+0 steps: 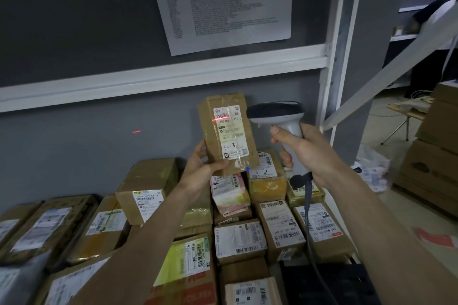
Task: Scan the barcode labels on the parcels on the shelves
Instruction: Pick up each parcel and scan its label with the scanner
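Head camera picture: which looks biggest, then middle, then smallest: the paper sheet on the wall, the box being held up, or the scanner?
As they look in this view:
1. Paper sheet
2. Held box
3. Scanner

The box and scanner are closer to the camera, so real sizes may differ.

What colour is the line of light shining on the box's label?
Red. The thin line crosses the label on the small box, seen in the head view.

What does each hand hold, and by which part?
Left hand holds the small parcel by its lower end; right hand holds the barcode scanner by its handle.
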